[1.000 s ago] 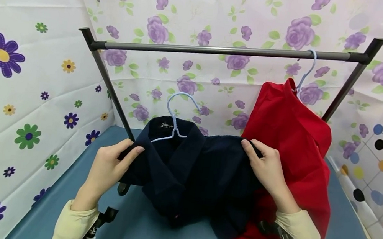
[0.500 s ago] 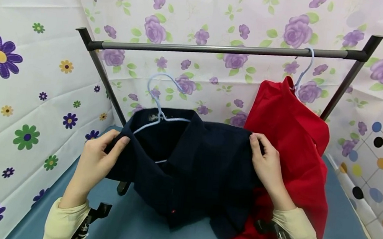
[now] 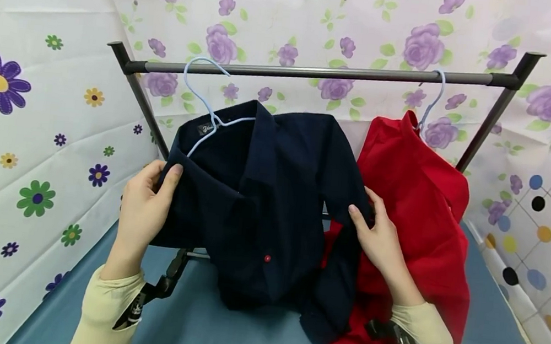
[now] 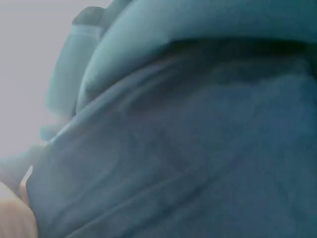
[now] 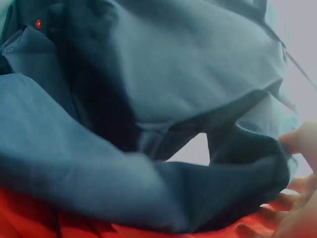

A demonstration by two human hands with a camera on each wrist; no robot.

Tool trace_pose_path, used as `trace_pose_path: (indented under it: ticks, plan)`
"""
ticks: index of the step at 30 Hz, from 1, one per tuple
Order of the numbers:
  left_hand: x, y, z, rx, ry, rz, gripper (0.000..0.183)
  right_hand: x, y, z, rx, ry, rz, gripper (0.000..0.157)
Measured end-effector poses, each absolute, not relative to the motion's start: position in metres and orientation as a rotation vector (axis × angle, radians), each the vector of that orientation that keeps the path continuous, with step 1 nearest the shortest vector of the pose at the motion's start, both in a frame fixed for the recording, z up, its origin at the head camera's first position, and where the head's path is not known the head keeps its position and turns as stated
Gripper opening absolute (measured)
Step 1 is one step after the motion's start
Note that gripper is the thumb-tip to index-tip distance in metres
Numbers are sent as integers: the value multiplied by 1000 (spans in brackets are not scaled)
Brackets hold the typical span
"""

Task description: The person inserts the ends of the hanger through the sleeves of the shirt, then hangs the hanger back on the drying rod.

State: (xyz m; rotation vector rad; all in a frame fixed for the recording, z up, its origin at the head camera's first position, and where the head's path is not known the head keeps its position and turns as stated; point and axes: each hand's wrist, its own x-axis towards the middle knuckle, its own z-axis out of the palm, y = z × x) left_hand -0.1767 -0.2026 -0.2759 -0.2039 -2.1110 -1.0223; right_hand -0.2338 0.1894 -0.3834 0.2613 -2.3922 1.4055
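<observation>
A dark navy shirt (image 3: 283, 195) with a red button is spread on a light blue hanger (image 3: 214, 119). The hanger's hook overlaps the rack's bar in the head view; whether it rests on it I cannot tell. My left hand (image 3: 142, 209) grips the shirt at its left shoulder, thumb in front. My right hand (image 3: 383, 240) holds the sleeve on the right side, thumb in front and fingers behind. Navy cloth fills most of the left wrist view. In the right wrist view the sleeve (image 5: 223, 193) bends beside my fingers (image 5: 285, 203).
A dark metal rack (image 3: 325, 74) spans the back. On its right end hangs a red shirt (image 3: 415, 219) from another light blue hanger (image 3: 432, 101), close behind my right hand. The table cover (image 3: 219, 338) is blue. Flower-patterned sheets (image 3: 290, 18) form the walls.
The navy shirt and its hanger have risen and moved left, the hook now level with the bar. My right hand has slid from the shoulder down to the sleeve. The red shirt stays hung.
</observation>
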Motion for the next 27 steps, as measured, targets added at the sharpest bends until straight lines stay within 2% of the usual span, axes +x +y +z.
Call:
trace_pose_path:
  ticks: [11, 16, 21, 27]
  plan:
    - [-196, -168, -275, -221, -2084, -1477, 22, -241, 170, -408, 461, -2603, 1423, 70]
    - [-204, -145, -281, -244, -2047, -1612, 18, -241, 163, -425, 486, -2679, 1406, 77]
    - [-206, -122, -282, -283, -1992, -1796, 19, -235, 161, -443, 522, -2742, 1427, 86]
    - [-210, -91, -282, -371, -1922, -1993, 23, -233, 161, -452, 506, -2730, 1470, 90]
